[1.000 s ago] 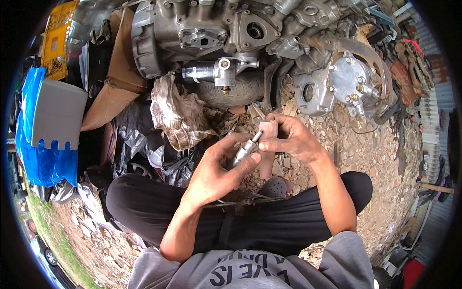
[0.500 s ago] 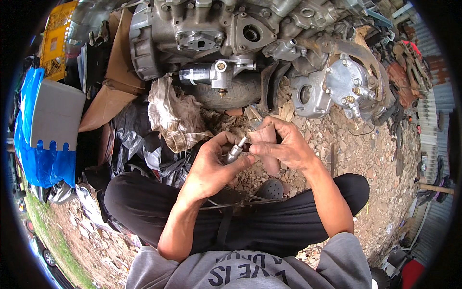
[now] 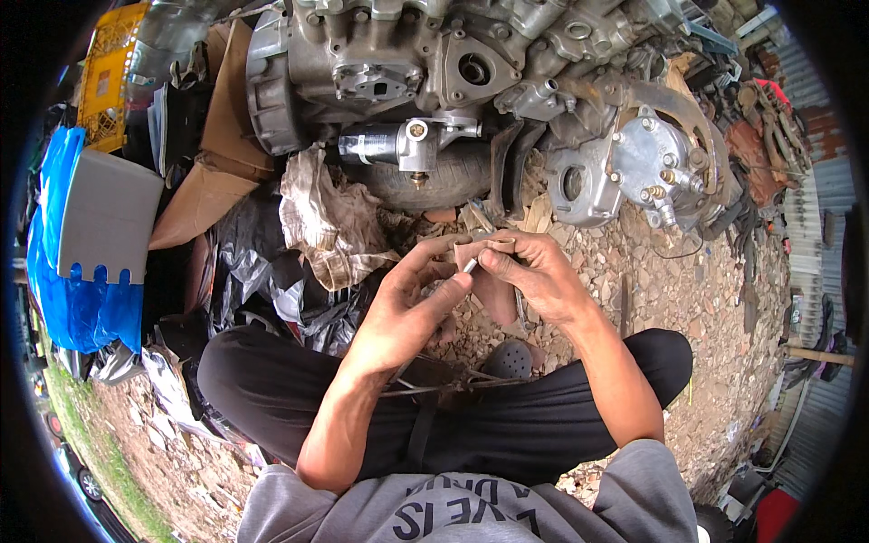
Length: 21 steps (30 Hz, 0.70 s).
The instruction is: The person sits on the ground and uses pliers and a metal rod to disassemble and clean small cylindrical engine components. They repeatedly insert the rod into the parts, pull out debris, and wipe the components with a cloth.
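My left hand (image 3: 409,308) is closed round a small metal part, mostly hidden by the fingers. Its thin bright pin (image 3: 470,265) shows beyond my thumb tip. My right hand (image 3: 540,276) pinches a pinkish-brown strip that looks like sandpaper (image 3: 466,251). The strip bends over beside the pin, and its upper edge curls between the fingertips of both hands. Whether it touches the pin cannot be made out. Both hands meet above the stony ground, in front of my crossed legs.
A large engine block (image 3: 389,45) lies ahead, with a black cylindrical filter (image 3: 367,145) on a metal housing below it. A round pump-like casting (image 3: 656,158) stands right. A dirty cloth (image 3: 326,217), cardboard (image 3: 213,172) and black plastic bags (image 3: 249,258) lie left. Gravel (image 3: 688,299) spreads right.
My left hand has turned, so the metal part's body is now covered and only its pin tip shows. The strip has been brought left to the pin, and both hands are closer together.
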Each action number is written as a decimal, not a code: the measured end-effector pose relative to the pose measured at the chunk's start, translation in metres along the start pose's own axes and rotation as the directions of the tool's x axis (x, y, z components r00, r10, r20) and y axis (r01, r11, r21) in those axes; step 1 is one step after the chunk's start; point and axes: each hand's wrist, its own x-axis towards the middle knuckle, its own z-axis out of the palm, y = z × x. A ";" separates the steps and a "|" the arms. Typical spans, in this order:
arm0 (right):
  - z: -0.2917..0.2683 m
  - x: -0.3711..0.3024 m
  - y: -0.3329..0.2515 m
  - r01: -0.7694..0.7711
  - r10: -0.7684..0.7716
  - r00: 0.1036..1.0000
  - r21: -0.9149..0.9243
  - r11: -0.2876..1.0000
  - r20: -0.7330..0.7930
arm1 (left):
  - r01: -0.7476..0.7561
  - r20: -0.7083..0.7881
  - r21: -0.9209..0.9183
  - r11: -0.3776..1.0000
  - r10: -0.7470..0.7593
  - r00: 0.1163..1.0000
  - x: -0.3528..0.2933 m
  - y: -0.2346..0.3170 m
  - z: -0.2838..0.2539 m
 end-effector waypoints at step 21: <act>-0.029 0.000 0.014 -0.009 0.036 0.976 -0.123 0.992 0.215 | 0.080 -0.050 -0.086 0.993 -0.085 0.995 -0.005 0.009 0.000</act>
